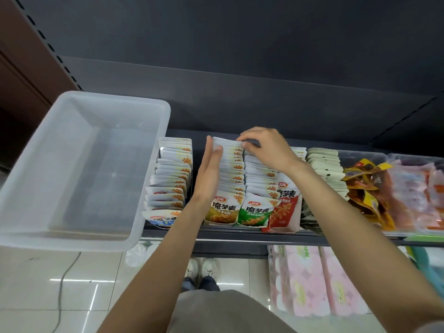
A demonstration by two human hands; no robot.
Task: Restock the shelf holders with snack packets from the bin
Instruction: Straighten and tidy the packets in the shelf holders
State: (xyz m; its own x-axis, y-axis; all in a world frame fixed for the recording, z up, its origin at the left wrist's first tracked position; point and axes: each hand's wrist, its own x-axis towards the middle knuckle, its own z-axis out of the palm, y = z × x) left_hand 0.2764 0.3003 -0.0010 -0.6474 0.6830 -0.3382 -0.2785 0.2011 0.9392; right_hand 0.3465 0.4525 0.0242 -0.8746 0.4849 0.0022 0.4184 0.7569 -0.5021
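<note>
My left hand [211, 169], fingers straight and together, presses the packet row [231, 169]; right hand [264, 150] pinches its rearmost packet [224, 140]

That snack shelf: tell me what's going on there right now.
A person is tidying rows of snack packets on the shelf. The left hand lies flat against the side of the yellow-fronted row, while the right hand pinches packet tops at the back of the rows. The clear plastic bin at the left looks empty, so restocking seems nearly done. The blue-fronted row and green-fronted row are already full.
</note>
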